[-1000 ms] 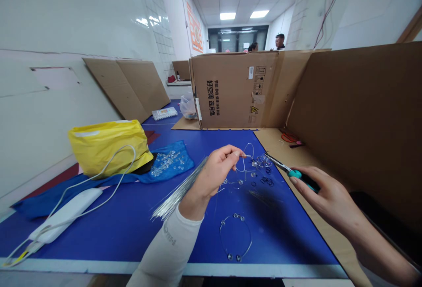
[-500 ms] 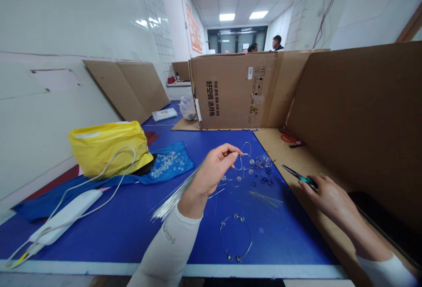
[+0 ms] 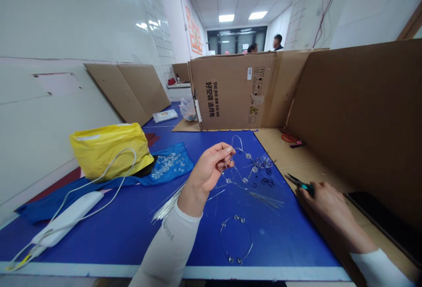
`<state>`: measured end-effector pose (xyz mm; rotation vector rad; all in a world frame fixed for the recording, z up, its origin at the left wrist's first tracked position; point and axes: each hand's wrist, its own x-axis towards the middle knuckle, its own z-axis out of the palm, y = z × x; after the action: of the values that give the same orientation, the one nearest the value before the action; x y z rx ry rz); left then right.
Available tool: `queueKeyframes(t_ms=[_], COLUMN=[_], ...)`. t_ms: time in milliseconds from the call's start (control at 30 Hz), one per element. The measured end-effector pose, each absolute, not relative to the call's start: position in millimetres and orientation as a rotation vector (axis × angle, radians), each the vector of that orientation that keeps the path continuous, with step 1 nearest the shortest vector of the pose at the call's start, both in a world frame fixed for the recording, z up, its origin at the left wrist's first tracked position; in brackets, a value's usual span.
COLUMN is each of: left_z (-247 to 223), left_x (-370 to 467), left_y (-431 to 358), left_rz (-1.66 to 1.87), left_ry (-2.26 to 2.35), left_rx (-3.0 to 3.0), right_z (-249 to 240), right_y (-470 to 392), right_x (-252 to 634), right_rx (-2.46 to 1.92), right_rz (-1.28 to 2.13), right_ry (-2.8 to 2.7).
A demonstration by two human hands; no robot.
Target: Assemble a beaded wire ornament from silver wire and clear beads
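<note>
- While the left hand [image 3: 211, 167] holds the beaded wire [image 3: 245, 180] out over the blue table [image 3: 283, 245], its thumb and index finger are closed in a pinch; the exact contact point is partly hidden.
- Beaded wire located just beyond and to the right of the left fingertips, with a bare loop rising at the top and clear beads along the lower span. Whether that span touches the table cannot be confirmed.
- Right hand [image 3: 331, 201] found over the cardboard sheet [image 3: 321, 168], fingers wrapped round the grip of the pliers [image 3: 300, 184]. Tool well apart from the wire; jaws appear slightly parted.
- Step in hand, as judged: steadying and ordering the wire with the left hand alone, the tool held aside.
- Recommended: pinch on bare wire rather than on a bead, lightly, so the thin strand is not kinked.
- Recommended: let the beads settle and the bends open out before bringing any metal near; grip wire only, since clear beads would probably chip or scratch.
- Risk noted: dark rings [image 3: 267, 183] lie near the hanging beads and could snag; lifting the work a little would likely prevent this.
- Reference available: a beaded hoop [image 3: 239, 261] rests flat at the table's near side, suitable for checking curve and bead spacing.
</note>
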<state>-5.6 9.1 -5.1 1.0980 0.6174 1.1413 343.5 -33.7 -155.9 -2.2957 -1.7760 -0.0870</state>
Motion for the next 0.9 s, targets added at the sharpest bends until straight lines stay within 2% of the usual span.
queueKeyframes(t_ms=[133,267,433,533,900], left_z=[-7,-8,-9,-9,-5], left_x=[-5,-4,-2,-1,-4], left_y=[11,11,10,7,6], left_rz=[1.115,1.106,1.086,1.091,1.126], left_ry=[0.586,0.584,0.574,0.575,0.531], left_rx=[1.030,0.999,0.991,0.999,1.031], right_z=[-158,-136,-75,-44,-10], right_y=[-31,-33,-45,-48,-19], right_x=[343,330,273,234,187], right_rx=[-2.383,-2.117,-1.461,-1.234,-0.900], right_rz=[-0.155,-0.167,0.233,0.338,0.985], right_ry=[-1.852,-1.856,-1.887,-1.841,-1.378])
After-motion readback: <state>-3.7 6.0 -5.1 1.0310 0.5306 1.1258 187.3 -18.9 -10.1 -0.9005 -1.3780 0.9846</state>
